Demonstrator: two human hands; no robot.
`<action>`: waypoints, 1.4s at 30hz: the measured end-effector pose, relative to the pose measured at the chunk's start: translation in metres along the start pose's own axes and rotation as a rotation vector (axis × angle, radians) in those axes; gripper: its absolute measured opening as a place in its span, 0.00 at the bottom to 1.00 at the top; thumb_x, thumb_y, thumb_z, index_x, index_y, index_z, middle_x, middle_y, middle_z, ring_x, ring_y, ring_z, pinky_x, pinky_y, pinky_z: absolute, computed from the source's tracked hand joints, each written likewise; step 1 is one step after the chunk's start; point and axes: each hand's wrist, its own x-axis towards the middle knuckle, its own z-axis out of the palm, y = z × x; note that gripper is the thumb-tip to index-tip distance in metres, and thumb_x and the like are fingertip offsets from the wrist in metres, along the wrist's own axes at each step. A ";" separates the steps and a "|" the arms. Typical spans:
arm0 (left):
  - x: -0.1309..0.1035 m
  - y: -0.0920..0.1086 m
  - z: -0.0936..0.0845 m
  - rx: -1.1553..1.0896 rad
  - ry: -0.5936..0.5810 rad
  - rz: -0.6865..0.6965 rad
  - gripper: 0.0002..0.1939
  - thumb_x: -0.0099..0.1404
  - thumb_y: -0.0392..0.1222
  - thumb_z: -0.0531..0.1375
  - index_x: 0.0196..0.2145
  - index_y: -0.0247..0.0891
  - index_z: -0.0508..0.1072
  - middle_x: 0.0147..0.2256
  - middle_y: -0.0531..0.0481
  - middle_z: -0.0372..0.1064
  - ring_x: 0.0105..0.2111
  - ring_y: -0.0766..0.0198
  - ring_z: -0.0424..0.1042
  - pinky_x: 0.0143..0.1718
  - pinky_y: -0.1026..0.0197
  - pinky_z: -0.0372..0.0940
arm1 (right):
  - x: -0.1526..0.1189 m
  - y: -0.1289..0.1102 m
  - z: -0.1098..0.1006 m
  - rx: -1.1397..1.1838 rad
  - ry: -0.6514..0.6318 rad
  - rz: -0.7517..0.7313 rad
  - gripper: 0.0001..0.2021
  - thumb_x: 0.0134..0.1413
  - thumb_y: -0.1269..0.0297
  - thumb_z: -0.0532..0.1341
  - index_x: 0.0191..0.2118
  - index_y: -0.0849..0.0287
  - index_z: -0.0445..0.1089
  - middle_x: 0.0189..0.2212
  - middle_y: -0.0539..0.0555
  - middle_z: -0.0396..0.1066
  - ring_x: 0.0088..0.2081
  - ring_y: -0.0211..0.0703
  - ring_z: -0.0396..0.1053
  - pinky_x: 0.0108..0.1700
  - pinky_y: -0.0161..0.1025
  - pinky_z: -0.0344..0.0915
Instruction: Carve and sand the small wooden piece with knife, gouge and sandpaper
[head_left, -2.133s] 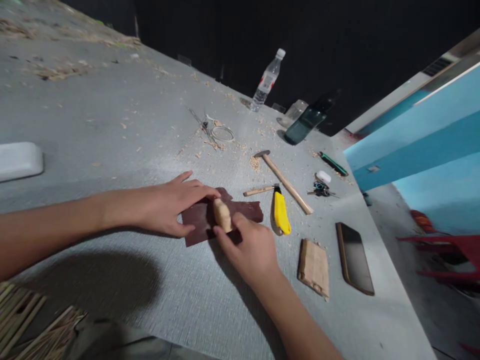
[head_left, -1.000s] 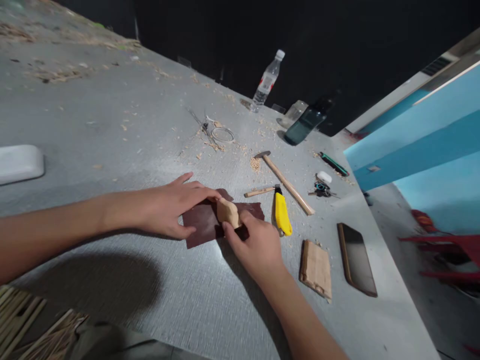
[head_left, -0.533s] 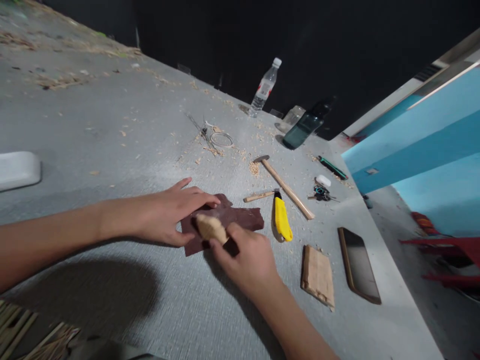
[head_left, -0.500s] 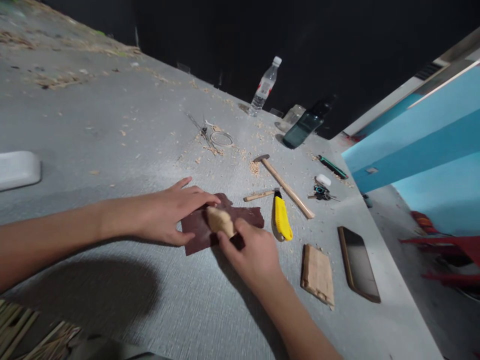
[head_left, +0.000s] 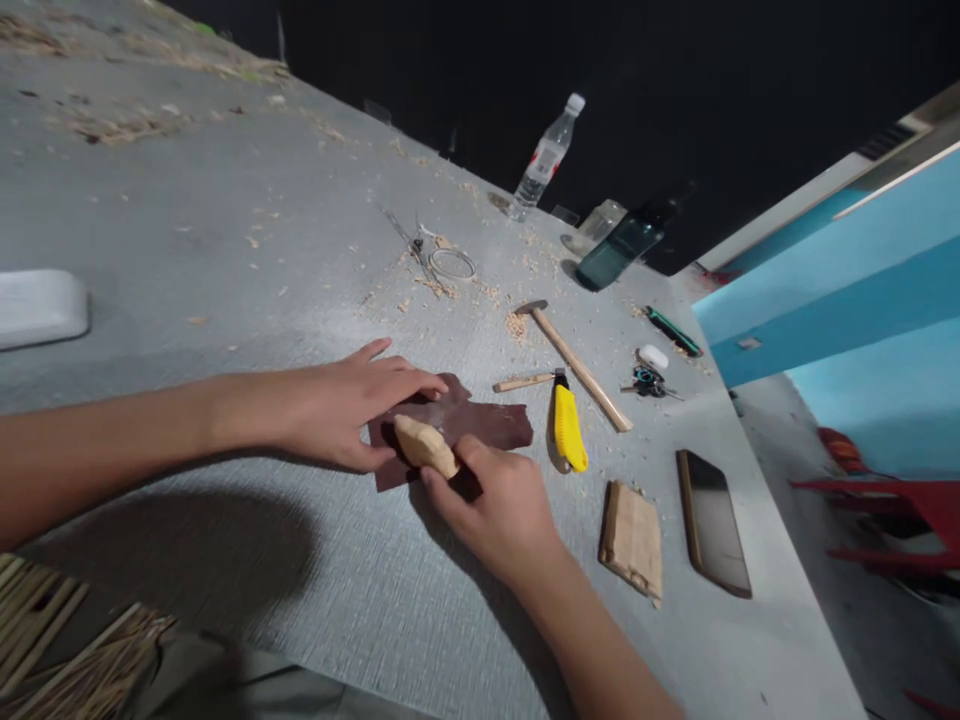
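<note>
A pale, roughly shaped piece of wood [head_left: 423, 444] rests tilted on a dark reddish-brown sheet of sandpaper [head_left: 499, 424]. My right hand [head_left: 495, 500] pinches the wood's near right end between thumb and fingers. On the sheet's left side lies my left hand [head_left: 367, 405], fingers spread, thumb and fingertips touching the paper. Right of the sheet are a yellow utility knife [head_left: 569, 430] and a thin wooden-handled tool [head_left: 525, 382]. Behind them lies a hammer [head_left: 576, 362] with a wooden handle.
A flat wood block [head_left: 632, 540] and a phone [head_left: 712, 520] lie at the right. Farther back stand a water bottle [head_left: 547, 160], a dark bottle [head_left: 619, 250] and a glass jar [head_left: 600, 222]. Keys [head_left: 649, 382], coiled wire [head_left: 452, 263] and wood shavings are scattered about. A white case [head_left: 41, 305] sits left.
My right hand has slid the wood piece a little to the left across the sandpaper. My left hand stays on the sheet. The whole view has shifted slightly.
</note>
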 end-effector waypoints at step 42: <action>0.001 -0.002 0.001 0.032 -0.011 -0.007 0.38 0.62 0.45 0.66 0.68 0.46 0.60 0.65 0.41 0.67 0.67 0.46 0.66 0.76 0.33 0.32 | -0.001 -0.004 0.002 0.057 -0.059 0.024 0.14 0.61 0.53 0.61 0.29 0.56 0.71 0.24 0.49 0.73 0.25 0.39 0.65 0.31 0.39 0.46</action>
